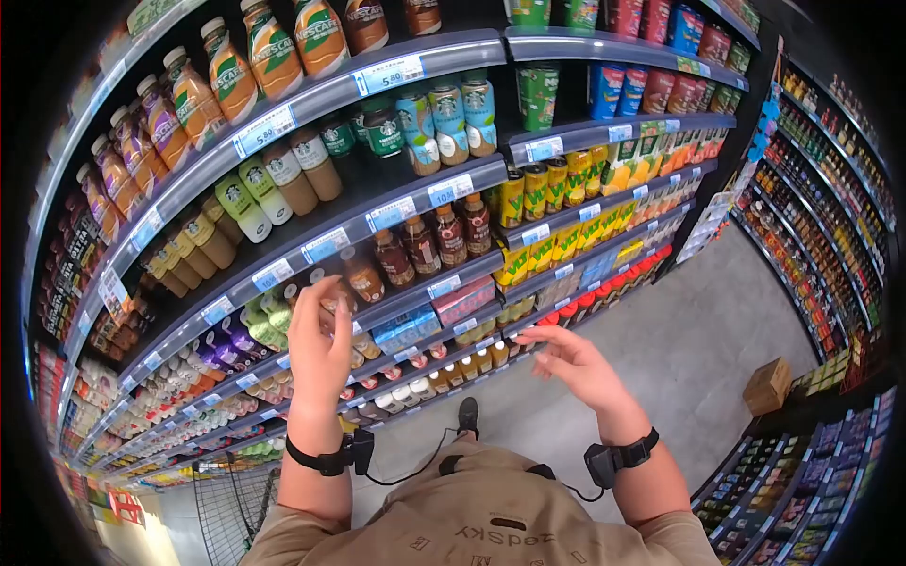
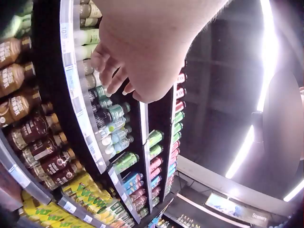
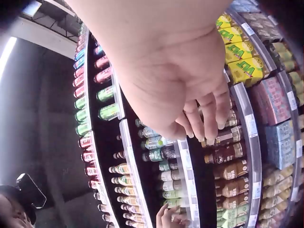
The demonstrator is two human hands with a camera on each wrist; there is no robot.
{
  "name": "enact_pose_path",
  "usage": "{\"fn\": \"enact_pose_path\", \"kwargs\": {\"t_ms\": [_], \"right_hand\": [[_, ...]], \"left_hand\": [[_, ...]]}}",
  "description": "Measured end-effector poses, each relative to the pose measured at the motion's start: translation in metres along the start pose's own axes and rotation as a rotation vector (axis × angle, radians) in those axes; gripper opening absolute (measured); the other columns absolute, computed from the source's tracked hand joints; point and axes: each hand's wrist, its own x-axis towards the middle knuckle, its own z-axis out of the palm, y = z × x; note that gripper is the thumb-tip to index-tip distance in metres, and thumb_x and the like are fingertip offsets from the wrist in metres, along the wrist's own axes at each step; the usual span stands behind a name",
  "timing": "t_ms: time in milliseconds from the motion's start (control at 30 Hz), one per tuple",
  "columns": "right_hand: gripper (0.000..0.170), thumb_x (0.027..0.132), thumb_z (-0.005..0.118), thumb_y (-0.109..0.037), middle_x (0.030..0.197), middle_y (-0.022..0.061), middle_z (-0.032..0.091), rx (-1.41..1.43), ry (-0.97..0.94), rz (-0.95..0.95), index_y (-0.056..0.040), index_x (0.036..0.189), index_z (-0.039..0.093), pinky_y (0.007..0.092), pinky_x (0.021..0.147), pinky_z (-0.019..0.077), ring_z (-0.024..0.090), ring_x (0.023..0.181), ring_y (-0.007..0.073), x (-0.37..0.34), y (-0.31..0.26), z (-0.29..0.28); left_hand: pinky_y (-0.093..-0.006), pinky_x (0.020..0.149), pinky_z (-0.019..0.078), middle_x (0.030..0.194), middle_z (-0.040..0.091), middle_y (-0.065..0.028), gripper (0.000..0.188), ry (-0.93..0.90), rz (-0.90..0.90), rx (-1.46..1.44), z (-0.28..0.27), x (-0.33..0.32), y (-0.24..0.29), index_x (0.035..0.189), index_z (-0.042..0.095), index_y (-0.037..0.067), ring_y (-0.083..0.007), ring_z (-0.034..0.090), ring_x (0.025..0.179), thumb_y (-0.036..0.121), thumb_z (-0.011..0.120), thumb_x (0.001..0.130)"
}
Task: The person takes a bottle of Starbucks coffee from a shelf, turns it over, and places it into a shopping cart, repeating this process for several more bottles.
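Observation:
My left hand (image 1: 319, 344) is raised before the drink shelves, its fingers loosely bent and nothing held in them. In the head view it overlaps the row beside a brown bottle (image 1: 364, 280), with dark brown bottles (image 1: 422, 247) to the right. My right hand (image 1: 573, 366) hovers lower and farther right, palm turned inward, its fingers relaxed around nothing. Beyond it are the lower shelves with small amber bottles (image 1: 469, 366). The left wrist view shows the left hand (image 2: 142, 52) with fingers slightly curled; in the right wrist view the right hand's fingers (image 3: 207, 114) hang loosely.
Large coffee bottles (image 1: 269, 47) line the upper shelf, and yellow cartons (image 1: 557, 247) fill shelves to the right. A wire cart (image 1: 222, 509) stands at lower left. Grey floor (image 1: 694, 311) runs toward a cardboard box (image 1: 767, 385) and more shelving (image 1: 821, 189).

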Motion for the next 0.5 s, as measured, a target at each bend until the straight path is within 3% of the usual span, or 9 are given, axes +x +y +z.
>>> {"fn": "enact_pose_path", "kwargs": {"t_ms": [167, 300, 367, 400, 500], "right_hand": [[0.05, 0.102, 0.06, -0.001, 0.14, 0.0052, 0.066, -0.015, -0.027, -0.067, -0.0056, 0.152, 0.052, 0.0276, 0.084, 0.053, 0.064, 0.093, 0.0095, 0.073, -0.033, 0.008], [0.056, 0.101, 0.057, 0.004, 0.133, 0.0054, 0.059, -0.031, -0.064, -0.136, -0.0044, 0.155, 0.049, 0.027, 0.087, 0.0529, 0.061, 0.096, 0.0083, 0.143, -0.075, 0.023], [0.057, 0.1, 0.057, 0.007, 0.137, 0.0075, 0.052, 0.008, -0.06, -0.229, -0.0034, 0.155, 0.048, 0.0279, 0.09, 0.0536, 0.062, 0.097, 0.0084, 0.179, -0.089, 0.032], [0.06, 0.099, 0.057, 0.008, 0.151, 0.0095, 0.042, 0.02, -0.099, -0.27, -0.0027, 0.157, 0.045, 0.0297, 0.094, 0.0542, 0.063, 0.099, 0.01, 0.198, -0.092, 0.032], [0.064, 0.1, 0.057, 0.007, 0.159, 0.0101, 0.038, 0.013, -0.104, -0.298, -0.0046, 0.161, 0.041, 0.0312, 0.093, 0.055, 0.065, 0.103, 0.0138, 0.238, -0.101, 0.039]], "left_hand": [[-0.0277, 0.062, 0.0462, 0.104, 0.066, -0.0071, 0.031, 0.053, 0.07, -0.082, 0.033, 0.065, -0.019, 0.128, 0.066, 0.004, -0.0126, 0.054, 0.065, 0.004, 0.065, 0.097], [-0.0279, 0.063, 0.0465, 0.111, 0.066, -0.0086, 0.035, 0.052, 0.109, -0.126, 0.054, 0.125, -0.02, 0.131, 0.064, 0.004, -0.0121, 0.054, 0.065, 0.005, 0.068, 0.096], [-0.0286, 0.064, 0.0473, 0.112, 0.067, -0.0088, 0.038, 0.035, 0.071, -0.185, 0.063, 0.152, -0.02, 0.133, 0.062, 0.003, -0.0126, 0.054, 0.066, 0.006, 0.069, 0.096], [-0.0293, 0.065, 0.048, 0.115, 0.067, -0.0094, 0.041, 0.016, 0.053, -0.177, 0.067, 0.165, -0.022, 0.135, 0.061, 0.003, -0.0129, 0.055, 0.067, 0.009, 0.07, 0.095], [-0.033, 0.069, 0.0504, 0.12, 0.068, -0.0096, 0.052, -0.028, 0.045, -0.095, 0.08, 0.193, -0.026, 0.143, 0.056, 0.006, -0.0167, 0.056, 0.066, 0.017, 0.074, 0.095]]}}
